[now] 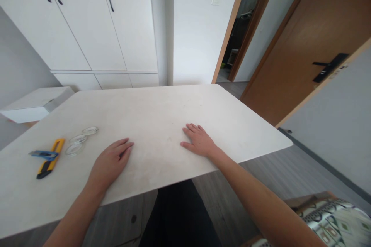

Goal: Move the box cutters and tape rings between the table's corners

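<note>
The left hand [111, 162] lies flat, palm down and fingers loosely together, on the pale table [150, 112] in the lower left of centre, holding nothing. The right hand [198, 141] rests the same way just right of centre, fingers slightly spread and empty. Nearest the left hand, toward the left of the frame, three clear tape rolls [78, 139] lie in a short row, near it but not touching, and further left, close to the edge, a yellow utility knife [50, 159] lies with a blue cutter [43, 154] across it.
</note>
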`<action>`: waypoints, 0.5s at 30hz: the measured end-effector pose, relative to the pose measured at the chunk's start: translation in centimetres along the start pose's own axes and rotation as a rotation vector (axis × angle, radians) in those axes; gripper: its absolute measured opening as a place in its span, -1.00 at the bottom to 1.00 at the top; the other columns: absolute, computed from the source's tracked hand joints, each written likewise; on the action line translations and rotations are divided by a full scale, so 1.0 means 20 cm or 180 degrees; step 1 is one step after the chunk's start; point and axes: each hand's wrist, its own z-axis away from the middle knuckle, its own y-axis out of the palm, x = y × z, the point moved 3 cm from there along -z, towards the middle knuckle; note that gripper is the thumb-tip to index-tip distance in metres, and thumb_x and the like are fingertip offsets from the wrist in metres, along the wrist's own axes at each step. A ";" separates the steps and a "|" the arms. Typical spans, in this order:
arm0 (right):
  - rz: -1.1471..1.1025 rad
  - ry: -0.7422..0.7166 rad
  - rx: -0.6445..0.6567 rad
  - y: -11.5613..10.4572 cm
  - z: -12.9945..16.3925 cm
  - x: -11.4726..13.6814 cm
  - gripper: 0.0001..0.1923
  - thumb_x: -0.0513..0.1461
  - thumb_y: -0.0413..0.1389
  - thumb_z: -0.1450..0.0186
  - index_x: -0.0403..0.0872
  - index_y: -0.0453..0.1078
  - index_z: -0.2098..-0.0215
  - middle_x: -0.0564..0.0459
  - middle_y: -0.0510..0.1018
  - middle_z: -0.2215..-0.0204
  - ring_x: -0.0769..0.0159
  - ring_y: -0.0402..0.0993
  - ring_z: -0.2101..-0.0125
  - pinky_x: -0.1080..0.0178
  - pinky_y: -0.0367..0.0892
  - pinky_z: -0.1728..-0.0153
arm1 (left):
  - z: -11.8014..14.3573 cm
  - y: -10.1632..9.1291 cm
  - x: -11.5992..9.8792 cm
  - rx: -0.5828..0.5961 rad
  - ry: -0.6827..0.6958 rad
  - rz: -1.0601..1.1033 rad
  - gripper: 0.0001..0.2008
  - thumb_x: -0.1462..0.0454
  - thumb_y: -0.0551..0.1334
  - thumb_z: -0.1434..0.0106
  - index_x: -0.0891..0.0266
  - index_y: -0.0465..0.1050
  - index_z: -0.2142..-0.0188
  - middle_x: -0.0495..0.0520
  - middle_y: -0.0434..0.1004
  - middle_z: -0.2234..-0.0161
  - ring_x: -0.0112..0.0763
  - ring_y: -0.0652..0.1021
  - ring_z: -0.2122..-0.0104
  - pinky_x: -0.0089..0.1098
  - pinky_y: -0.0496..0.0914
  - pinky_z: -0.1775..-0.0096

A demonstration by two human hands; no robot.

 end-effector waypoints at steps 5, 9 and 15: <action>-0.0001 -0.0007 -0.0024 0.00 0.00 0.00 -0.15 0.25 -0.17 -0.39 -0.10 0.12 -0.41 -0.20 0.08 -0.41 -0.01 -0.06 -0.39 -0.09 -0.14 -0.35 | 0.00 -0.01 -0.01 -0.0013 -0.0009 0.0002 -0.51 -0.01 0.01 -0.35 0.15 0.62 0.06 0.11 0.56 -0.08 -0.19 0.54 -0.07 -0.19 0.35 -0.20; -0.0011 -0.0008 -0.0028 0.00 0.00 0.00 -0.16 0.25 -0.16 -0.38 -0.10 0.12 -0.41 -0.20 0.09 -0.41 -0.01 -0.05 -0.39 -0.09 -0.13 -0.34 | 0.00 -0.01 -0.01 -0.0039 -0.0006 0.0028 -0.51 -0.02 0.02 -0.34 0.15 0.62 0.07 0.11 0.56 -0.08 -0.17 0.54 -0.07 -0.18 0.36 -0.20; 0.0031 0.0012 0.0020 0.00 0.00 0.00 -0.16 0.25 -0.18 -0.39 -0.09 0.10 -0.42 -0.19 0.07 -0.41 -0.01 -0.07 -0.40 -0.10 -0.15 -0.35 | 0.00 0.00 -0.01 -0.0039 -0.0046 0.0076 -0.52 -0.02 0.02 -0.34 0.13 0.63 0.08 0.09 0.55 -0.09 -0.17 0.54 -0.08 -0.17 0.35 -0.21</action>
